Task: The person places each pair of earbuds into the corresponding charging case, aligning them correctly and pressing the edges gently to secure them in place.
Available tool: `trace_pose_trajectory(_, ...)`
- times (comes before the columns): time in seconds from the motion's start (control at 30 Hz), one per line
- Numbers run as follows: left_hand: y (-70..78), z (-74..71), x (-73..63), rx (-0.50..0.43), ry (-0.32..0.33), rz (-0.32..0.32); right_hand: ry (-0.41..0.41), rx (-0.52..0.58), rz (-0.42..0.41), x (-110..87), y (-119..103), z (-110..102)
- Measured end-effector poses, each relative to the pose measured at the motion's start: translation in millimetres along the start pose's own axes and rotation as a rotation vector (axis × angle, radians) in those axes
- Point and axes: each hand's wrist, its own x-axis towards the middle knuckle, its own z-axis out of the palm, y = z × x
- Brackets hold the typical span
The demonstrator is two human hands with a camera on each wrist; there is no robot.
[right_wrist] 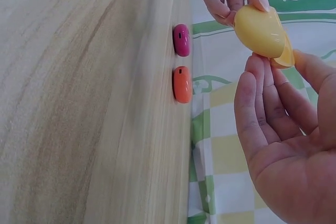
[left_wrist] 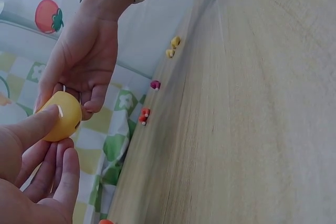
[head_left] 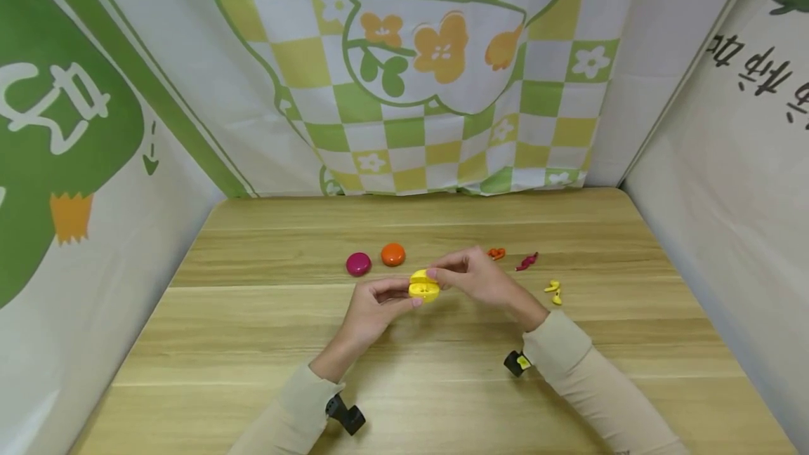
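A yellow earbud case (head_left: 424,292) with its lid raised is held up above the table between both hands. My left hand (head_left: 373,311) grips the case's lower part between thumb and fingers. At the lid my right hand (head_left: 479,278) pinches with thumb and fingertips. In the right wrist view, the yellow case (right_wrist: 260,30) shows its rounded outside and the parted lid. Two yellow earbuds (head_left: 556,298) lie on the table, to the right of my right hand. Small hollows show inside the case in the head view.
A magenta case (head_left: 358,264) and an orange case (head_left: 393,254), both closed, sit beyond my left hand. Orange earbuds (head_left: 496,253) and magenta earbuds (head_left: 527,261) lie beyond my right hand on the wooden table (head_left: 430,385). Printed curtains (head_left: 404,146) hang along the back and sides.
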Motion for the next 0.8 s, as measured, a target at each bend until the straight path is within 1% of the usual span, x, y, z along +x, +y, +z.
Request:
trace_pose_trajectory(0.13, -0.4, 0.1, -1.3, -0.005, 0.005, -0.015, 0.008, -0.014, 0.032, 0.1, -1, 1)
trace_pose_trajectory(0.23, -1.3, -0.2, -2.1, -0.004, 0.004, -0.010, 0.005, -0.021, 0.044, -0.9, -2, 0)
trace_pose_trajectory(0.4, -1.9, 0.1, -2.3, -0.013, 0.012, -0.011, -0.006, -0.048, 0.048, -8.4, -7, -8)
trace_pose_trajectory(0.53, -1.9, 0.5, -2.1, -0.034, 0.021, -0.038, 0.001, -0.122, 0.051, -18.6, -10, -22)
trace_pose_trajectory(0.6, -2.6, 0.3, -2.1, -0.028, 0.022, -0.048, 0.013, -0.178, 0.057, -24.0, -12, -30)
trace_pose_trajectory(0.8, -2.3, 0.9, -1.9, -0.027, 0.016, -0.057, 0.043, -0.327, 0.088, -44.1, -13, -54)
